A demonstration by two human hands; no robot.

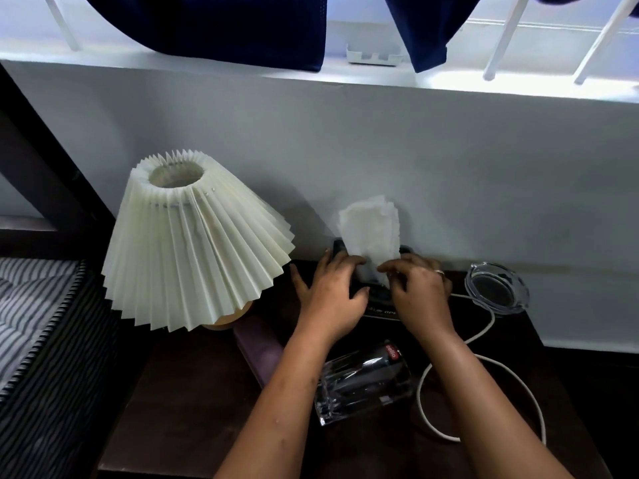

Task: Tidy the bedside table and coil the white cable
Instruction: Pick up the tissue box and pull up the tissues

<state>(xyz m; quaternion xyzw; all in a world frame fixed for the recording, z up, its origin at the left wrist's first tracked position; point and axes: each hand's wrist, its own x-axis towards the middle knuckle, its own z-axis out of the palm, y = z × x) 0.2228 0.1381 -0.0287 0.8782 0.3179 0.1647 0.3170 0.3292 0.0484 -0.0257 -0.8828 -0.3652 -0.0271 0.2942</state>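
1. Head view: my left hand [332, 288] lies on the box [375, 311], fingers bent over its top and thumb splayed outward. My right hand [418, 288] pinches the base of the tissue [370, 226] with curled fingertips.
2. The tissue stands tall and loose just beyond both hands. I judge the step in hand is tucking it down.
3. I'd steady the box with the left and feed the tissue in with the right, in small folds so it doesn't tear.
4. The cable [484, 335] lies uncoiled, running from just right of my right hand back beside that forearm. Coiling is not yet begun.
5. The glass [363, 378] lies on its side between my forearms, so I'd keep my wrists high.
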